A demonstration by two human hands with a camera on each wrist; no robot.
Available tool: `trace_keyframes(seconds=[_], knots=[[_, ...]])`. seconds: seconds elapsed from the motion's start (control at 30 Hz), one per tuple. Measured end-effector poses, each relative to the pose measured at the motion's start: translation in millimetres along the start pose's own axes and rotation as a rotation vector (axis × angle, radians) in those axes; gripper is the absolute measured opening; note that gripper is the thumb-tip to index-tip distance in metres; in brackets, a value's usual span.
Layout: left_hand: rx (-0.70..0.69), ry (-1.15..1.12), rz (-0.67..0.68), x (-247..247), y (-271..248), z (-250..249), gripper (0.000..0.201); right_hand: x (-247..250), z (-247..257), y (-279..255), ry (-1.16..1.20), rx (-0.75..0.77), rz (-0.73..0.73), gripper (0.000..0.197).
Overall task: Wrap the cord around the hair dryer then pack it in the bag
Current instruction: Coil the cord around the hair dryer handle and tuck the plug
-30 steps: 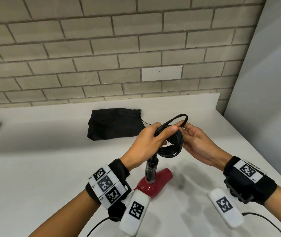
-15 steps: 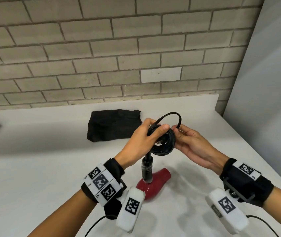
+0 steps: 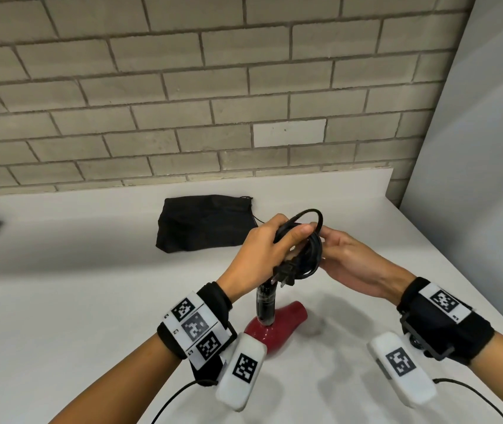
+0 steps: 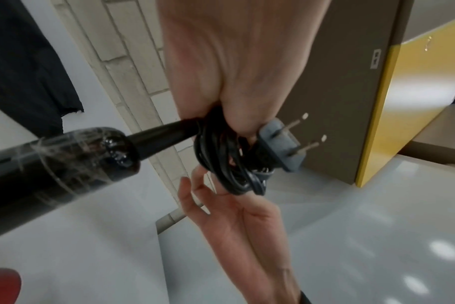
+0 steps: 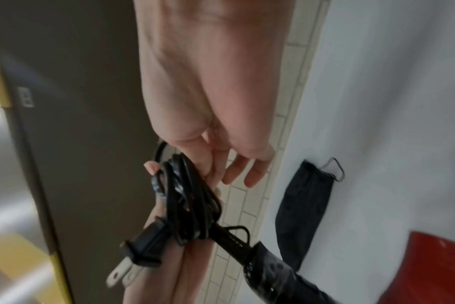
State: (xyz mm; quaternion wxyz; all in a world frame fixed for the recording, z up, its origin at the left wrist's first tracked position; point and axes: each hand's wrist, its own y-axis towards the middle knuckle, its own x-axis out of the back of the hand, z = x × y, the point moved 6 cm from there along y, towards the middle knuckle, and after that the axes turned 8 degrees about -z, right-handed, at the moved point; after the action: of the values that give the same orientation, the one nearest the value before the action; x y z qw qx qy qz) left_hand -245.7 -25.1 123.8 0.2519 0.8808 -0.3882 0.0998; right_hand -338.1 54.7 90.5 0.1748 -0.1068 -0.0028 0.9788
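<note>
A: Which step is in hand?

B: The wrapping. The left hand [image 3: 262, 255] has its fingers curled around the coiled cord [image 3: 306, 255] and clamps the loops above the black handle of the hair dryer [image 3: 271, 325]. The red body rests on the surface [image 3: 91, 301], handle pointing up. The plug [image 4: 281, 146] sticks out under the left thumb — its two prongs are free.

A: And the right hand?

B: The right hand [image 3: 351, 264] is at the right of the coil, fingers [image 5: 242, 170] mostly straight and a little apart, touching the loops. It pinches nothing that I can see. One loop stands up higher than the rest of the coil.

A: So the cord is not yet around the dryer?

B: I judge not: it is a bundle at the handle's end, not wound on it. Next the loose loop and plug must be secured — without the coil springing open.

A: The bag?

B: The bag [image 3: 204, 221] lies flat on the far side, apart from both hands, its mouth seemingly closed. It will need opening.
</note>
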Motion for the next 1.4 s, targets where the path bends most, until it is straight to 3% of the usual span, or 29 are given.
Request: trace_keyframes(seconds=[0.1,0.17,0.23,0.3,0.37,0.4,0.53,0.73,0.83,0.97,1.07,1.13,1.23,1.4], knots=[[-0.020,0.023,-0.020,-3,-2,-4,0.036,7,9,-8,-0.236,0.080,-0.041,0.029],[-0.025,0.047,-0.031,-1,0,-3,0.039,26,16,-17,-0.439,0.217,-0.283,0.035],[0.013,0.008,-0.044,4,3,2,0.043,32,30,-39,-0.587,0.491,-0.477,0.048],[0.037,-0.014,-0.049,7,7,5,0.047,5,39,-61,-1.005,0.823,-0.374,0.063],[0.041,-0.008,-0.050,7,7,6,0.050,-24,27,-65,-1.474,1.000,-0.214,0.069],[0.043,-0.009,-0.046,5,7,6,0.051,-34,23,-61,-1.596,1.039,-0.184,0.066],[0.037,0.013,-0.054,0,7,3,0.048,-63,28,-61,-1.540,1.223,-0.229,0.028],[0.017,0.055,-0.062,7,5,3,0.045,-73,59,-92,-1.389,1.338,-0.254,0.022],[0.000,0.063,-0.065,8,2,1,0.033,-52,75,-97,-1.114,1.222,-0.336,0.019],[-0.012,0.052,-0.003,5,-2,2,0.025,23,75,-78,-0.358,0.755,-0.635,0.015],[-0.015,0.004,0.062,-3,-3,-1,0.020,63,46,-44,0.063,0.412,-0.724,0.027],[-0.030,0.003,0.083,-7,-3,-3,0.022,69,21,-24,0.206,0.203,-0.689,0.034],[-0.036,-0.018,0.069,-10,-2,-3,0.025,51,-7,-2,0.192,-0.033,-0.511,0.021],[-0.042,-0.030,0.020,-11,1,-6,0.028,11,-27,3,0.160,-0.192,-0.224,0.025]])
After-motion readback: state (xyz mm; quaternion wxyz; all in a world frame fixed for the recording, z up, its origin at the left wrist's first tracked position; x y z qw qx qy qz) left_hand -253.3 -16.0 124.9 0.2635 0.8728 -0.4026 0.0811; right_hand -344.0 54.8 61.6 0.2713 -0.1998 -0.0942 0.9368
